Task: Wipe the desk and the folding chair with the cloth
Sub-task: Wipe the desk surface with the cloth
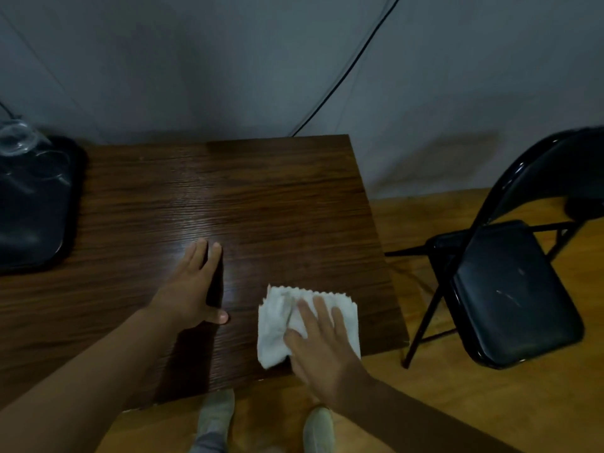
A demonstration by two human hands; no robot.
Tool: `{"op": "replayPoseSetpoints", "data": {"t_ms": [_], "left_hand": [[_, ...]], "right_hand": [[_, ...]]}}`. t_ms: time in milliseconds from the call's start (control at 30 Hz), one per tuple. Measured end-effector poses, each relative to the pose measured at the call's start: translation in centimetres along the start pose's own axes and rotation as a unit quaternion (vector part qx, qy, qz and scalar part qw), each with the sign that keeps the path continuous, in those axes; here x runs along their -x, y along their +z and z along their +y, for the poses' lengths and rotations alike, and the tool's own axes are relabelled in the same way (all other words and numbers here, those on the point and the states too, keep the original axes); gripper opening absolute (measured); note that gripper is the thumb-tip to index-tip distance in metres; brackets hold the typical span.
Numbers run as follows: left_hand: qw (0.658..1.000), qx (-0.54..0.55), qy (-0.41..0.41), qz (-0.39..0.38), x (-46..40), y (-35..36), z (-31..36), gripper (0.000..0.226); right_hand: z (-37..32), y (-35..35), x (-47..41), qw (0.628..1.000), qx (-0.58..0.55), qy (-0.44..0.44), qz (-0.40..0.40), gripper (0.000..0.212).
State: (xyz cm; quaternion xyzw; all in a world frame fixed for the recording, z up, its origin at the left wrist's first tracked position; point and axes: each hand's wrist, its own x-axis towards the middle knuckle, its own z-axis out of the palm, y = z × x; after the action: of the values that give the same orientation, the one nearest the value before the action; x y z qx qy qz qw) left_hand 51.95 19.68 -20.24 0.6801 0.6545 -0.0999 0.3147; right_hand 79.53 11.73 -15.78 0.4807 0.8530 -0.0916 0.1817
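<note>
A white cloth (277, 318) lies flat near the front right corner of the dark wooden desk (261, 197). My right hand (322, 348) presses down on the cloth with its fingers spread. To the left of the cloth, my left hand (192, 289) rests flat on the bare desk top, fingers together, holding nothing. A black folding chair (510, 289) stands unfolded on the floor to the right of the desk, its seat showing pale scuff marks.
A black bag (32, 204) with clear plastic on top sits at the desk's left end. A black cable (343, 76) hangs down the grey wall behind the desk. My feet (215, 416) stand on the wooden floor at the desk's front edge.
</note>
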Motion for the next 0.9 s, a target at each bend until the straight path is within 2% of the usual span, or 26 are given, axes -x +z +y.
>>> {"op": "replayPoseSetpoints", "data": {"t_ms": [67,100,133,167,200,233,367,400,433,500,567,600,667,733,767,833,900], "left_hand": [[1.0,-0.003,0.0,0.0,0.0,0.0,0.0,0.147],[1.0,-0.003,0.001,0.002,0.1,0.0,0.1,0.148],[1.0,-0.003,0.002,0.003,0.1,-0.1,0.1,0.148],[1.0,-0.001,0.004,0.003,0.2,-0.2,0.2,0.147],[1.0,0.0,0.006,0.001,0.2,-0.3,0.3,0.147],[1.0,0.002,0.008,-0.001,0.3,-0.4,0.4,0.146],[1.0,0.007,0.009,-0.008,0.3,-0.4,0.2,0.145],[1.0,0.008,0.009,-0.01,0.3,-0.4,0.1,0.145],[1.0,0.008,0.01,-0.011,0.2,-0.3,0.0,0.145],[1.0,0.009,0.015,-0.01,0.1,-0.2,-0.1,0.144],[1.0,0.014,0.018,-0.01,-0.1,-0.1,-0.3,0.145],[1.0,0.015,0.018,-0.011,-0.2,0.0,-0.4,0.145],[1.0,0.013,0.019,-0.009,-0.3,0.2,-0.6,0.145],[1.0,0.013,0.017,-0.001,-0.4,0.5,-0.8,0.146],[1.0,0.012,0.018,0.003,-0.4,0.6,-0.9,0.147],[1.0,0.01,0.022,0.009,-0.5,0.8,-1.2,0.148],[0.999,0.013,0.026,0.017,-0.7,1.1,-1.3,0.15]], "right_hand": [[0.6,-1.9,0.5,0.975,-0.218,0.029,0.043,0.029],[1.3,-3.5,0.4,0.941,-0.323,0.058,0.078,0.03],[2.2,-5.3,0.0,0.889,-0.439,0.09,0.091,0.031],[3.3,-6.9,-0.4,0.82,-0.554,0.111,0.087,0.034],[4.7,-8.0,-0.9,0.762,-0.63,0.128,0.078,0.035],[6.1,-8.7,-1.4,0.726,-0.668,0.149,0.069,0.032],[9.5,-7.4,-3.3,0.621,-0.749,0.229,0.019,0.031],[10.1,-6.4,-3.6,0.623,-0.743,0.244,0.012,0.031],[10.6,-5.4,-4.0,0.643,-0.719,0.263,0.008,0.031],[11.5,-3.5,-4.6,0.731,-0.609,0.308,0.018,0.029],[11.8,-2.0,-4.5,0.841,-0.41,0.347,0.06,0.032],[11.5,-1.4,-4.2,0.887,-0.288,0.342,0.111,0.041],[10.2,-0.1,-3.5,0.947,-0.116,0.25,0.164,0.062],[8.3,1.6,-3.4,0.98,-0.076,0.143,0.12,0.076],[7.3,2.7,-3.5,0.987,-0.073,0.121,0.083,0.085],[6.1,4.6,-4.4,0.993,-0.051,0.108,0.026,0.103],[6.7,5.0,-6.4,0.995,-0.032,0.093,0.029,0.102]]}}
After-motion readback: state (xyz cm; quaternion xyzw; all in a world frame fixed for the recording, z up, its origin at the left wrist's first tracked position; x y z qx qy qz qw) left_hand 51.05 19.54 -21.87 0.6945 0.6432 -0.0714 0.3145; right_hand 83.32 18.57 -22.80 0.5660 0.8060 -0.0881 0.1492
